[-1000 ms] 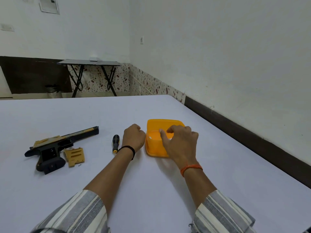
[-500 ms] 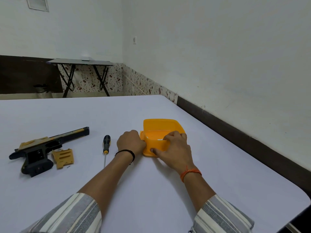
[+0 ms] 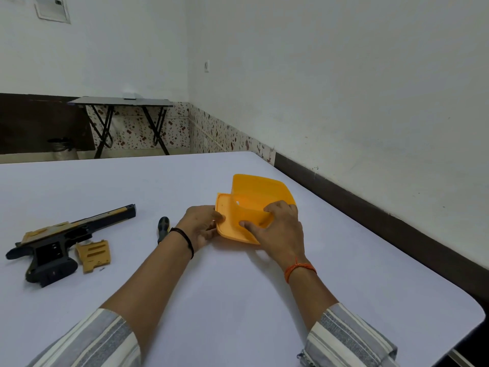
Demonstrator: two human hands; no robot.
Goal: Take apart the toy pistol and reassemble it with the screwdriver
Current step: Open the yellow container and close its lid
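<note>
1. White walls and a pale table [image 3: 238, 300] frame the work.
2. Toy pistol [image 3: 60, 239], partly apart, lies at the left with a loose tan panel [image 3: 94, 256] beside it; the screwdriver [image 3: 163, 227] is near the left wrist.
3. Left hand [image 3: 202, 225] pinches the orange box [image 3: 230, 223] edge; right hand [image 3: 277, 226] grips its lifted lid [image 3: 260, 193].
4. Risk, I judge: a jerked lid could tip the box and scatter any small screws inside.

You see an orange container [image 3: 260, 197] tilted on the white table [image 3: 211, 300], its lid [image 3: 230, 226] against it. A folding table [image 3: 119, 102] and bin [image 3: 62, 148] stand beyond.
</note>
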